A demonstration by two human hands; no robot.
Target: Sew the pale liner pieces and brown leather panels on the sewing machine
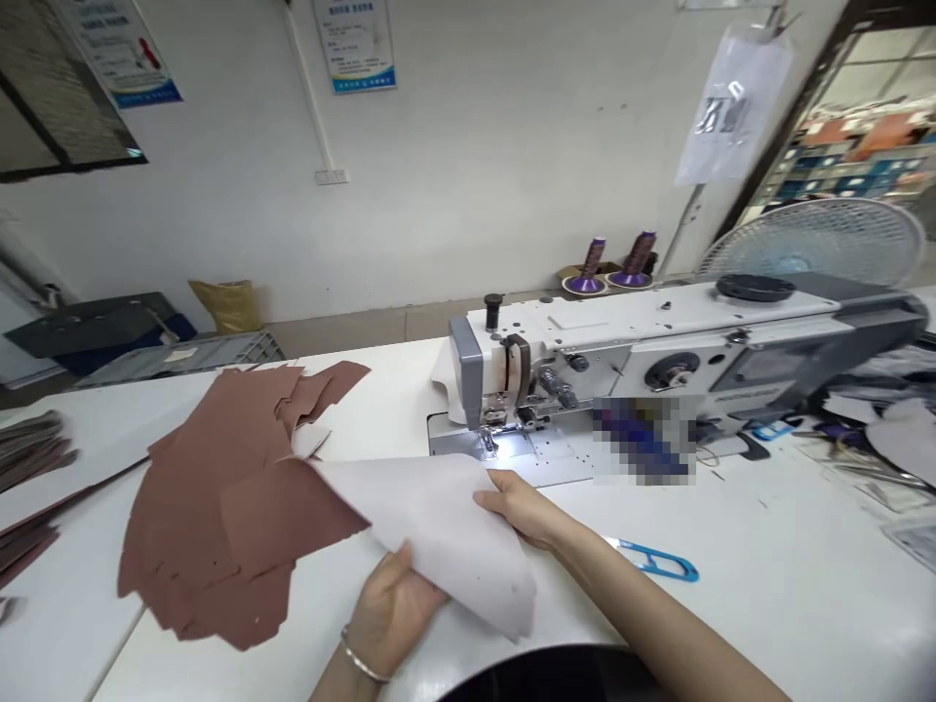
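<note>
A pale, whitish sheet of material (439, 526), possibly the backing side of a brown piece, is held up in front of the sewing machine (556, 351). My left hand (399, 600), with a bracelet at the wrist, grips its lower edge, thumb on top and fingers underneath. At its upper right edge my right hand (519, 502) pinches it between thumb and fingers. To the left, overlapping brown leather-like pieces (197, 507) lie in a loose pile, and the sheet's left end meets them. The machine's lit needle area (501, 444) is just beyond the sheet.
A blue-handled thread snipper (658, 561) lies right of my right forearm. Two thread cones (594, 263) stand behind the machine, with a fan (811, 239) at the far right. More stacked pieces (33, 448) rest at the left table edge. Cluttered scraps (899, 429) sit at right.
</note>
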